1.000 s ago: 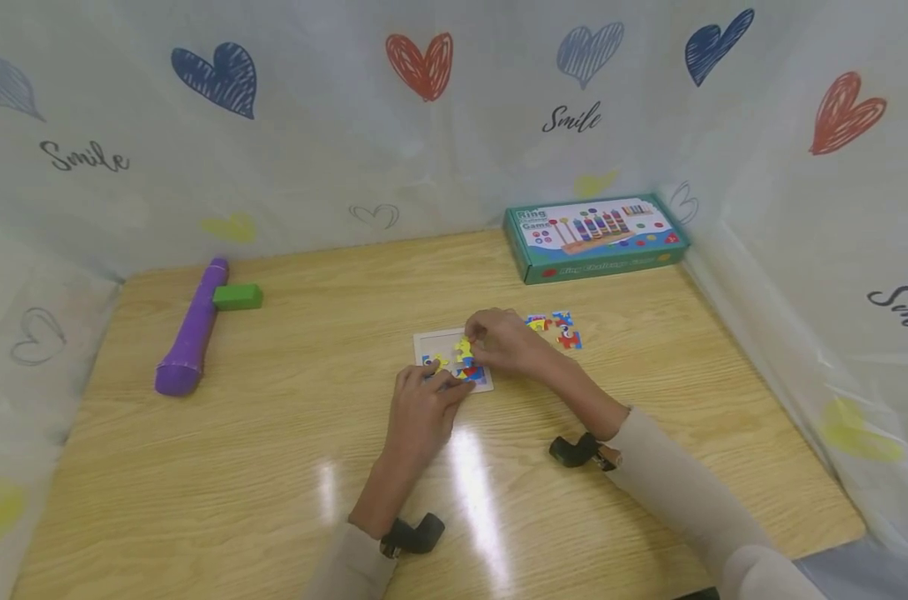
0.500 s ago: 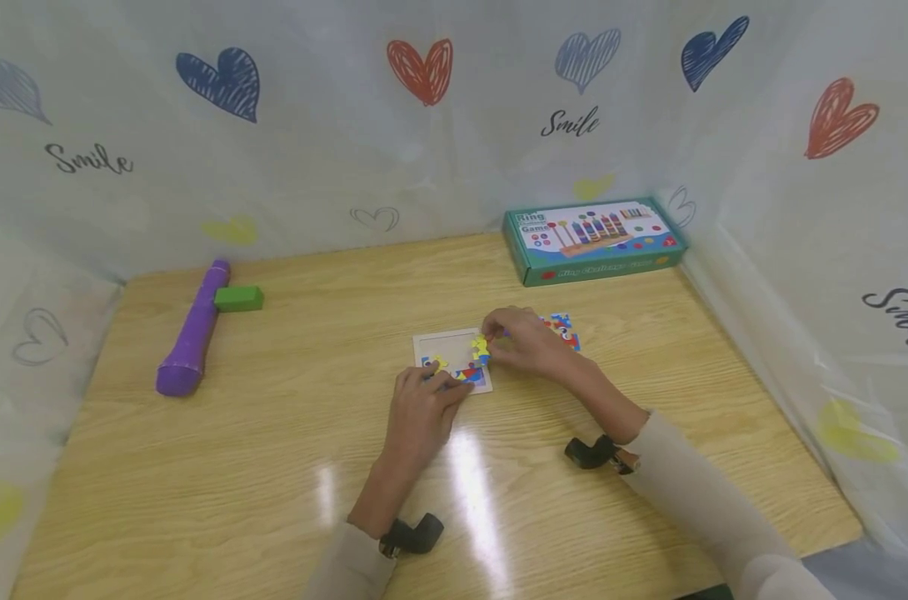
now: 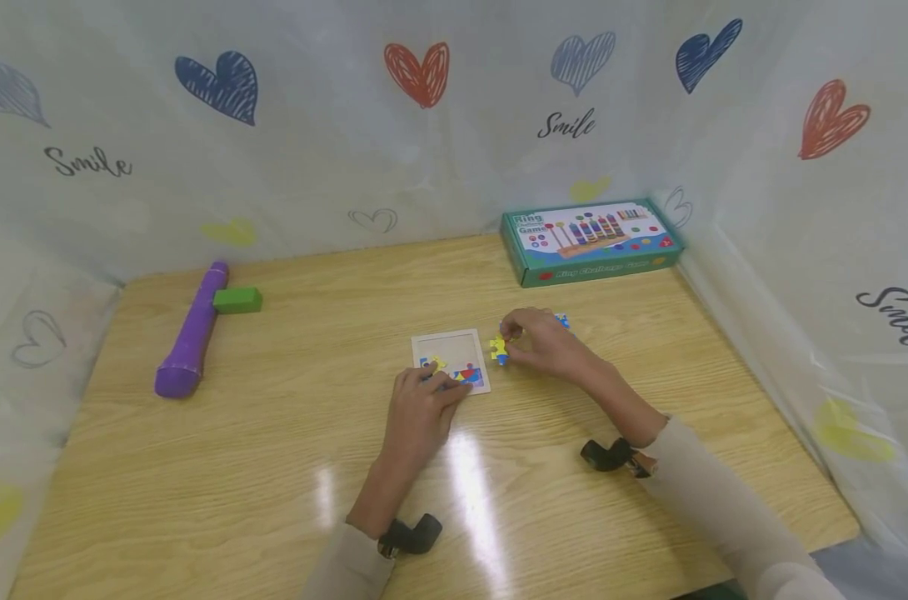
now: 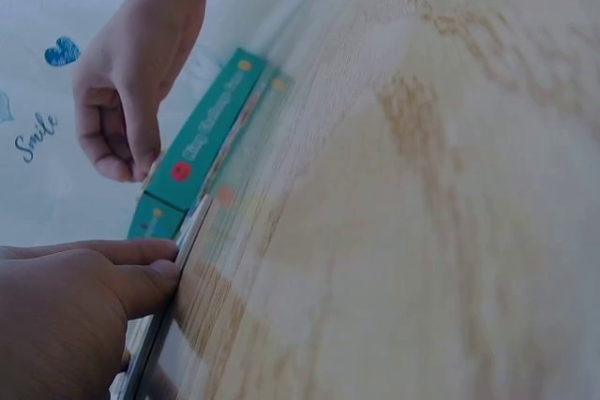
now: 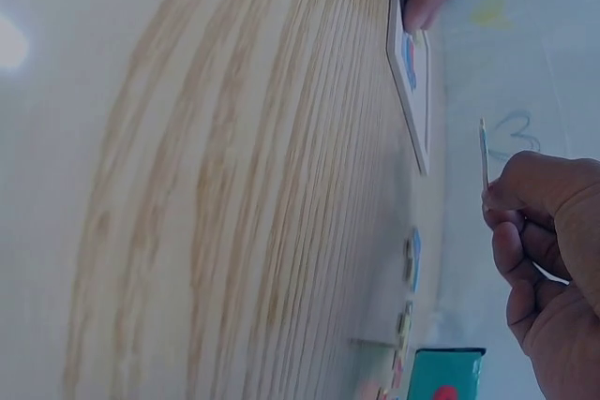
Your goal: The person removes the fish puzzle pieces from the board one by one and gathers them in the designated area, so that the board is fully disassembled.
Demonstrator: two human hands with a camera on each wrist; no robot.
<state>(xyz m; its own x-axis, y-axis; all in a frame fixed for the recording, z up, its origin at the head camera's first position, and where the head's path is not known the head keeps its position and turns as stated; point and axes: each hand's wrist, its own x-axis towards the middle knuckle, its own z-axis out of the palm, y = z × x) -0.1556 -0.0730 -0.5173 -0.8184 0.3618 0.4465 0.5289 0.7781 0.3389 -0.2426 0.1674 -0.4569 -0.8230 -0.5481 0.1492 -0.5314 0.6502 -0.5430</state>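
Observation:
My right hand pinches a yellow and blue jigsaw piece by its edge, raised above the table to the right of the puzzle tray. Edge-on, the same jigsaw piece shows thin in the right wrist view. My left hand rests on the tray's near side, its index finger straight and the thumb beside it at the tray edge. Several colourful pieces lie along the tray's near part, partly hidden by the left fingers. Behind my right hand, loose pieces are mostly covered.
A green Ring Challenge Game box lies at the back right by the curtain. On the left are a purple microphone-shaped object and a green block touching it. The wooden table has a right edge near the curtain.
My right hand has lifted the yellow and blue piece out from over the tray and carried it to the right. My left hand has stayed on the tray.

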